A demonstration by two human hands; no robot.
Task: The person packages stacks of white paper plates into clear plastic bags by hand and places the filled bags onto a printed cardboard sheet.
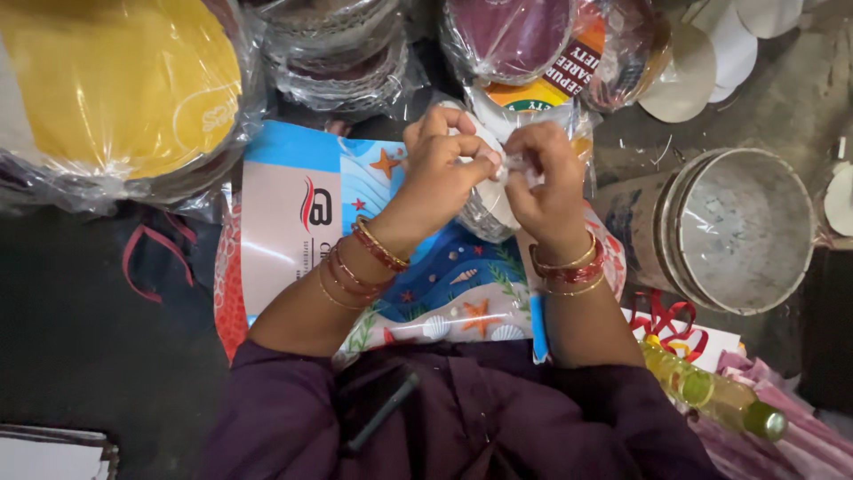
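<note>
Head view — work in hand at a floor-level station. Left hand (442,164) and right hand (544,178): both closed in a pinch on the clear wrapping at the top of a small stack of silver-edged discs (487,212), fingertips meeting over its mouth. The stack is held upright above a printed board with a sea-and-starfish pattern (418,267), which lies across the lap.

Stock judged finished: wrapped bundle of yellow discs (115,84) at upper left; wrapped silver-rimmed stack (342,49) at upper centre; wrapped maroon discs (511,36) beside it. All are sealed in clear film.

Stock judged outstanding: loose pale card rounds (702,58) at upper right, unwrapped.

Stage is judged as closing of one packet, with the seal not yet seen to be made; whether it is tied or only twisted cannot be told.

Also present: grey bucket (737,231), bottle with green cap (711,391), red ribbon (662,320).
</note>
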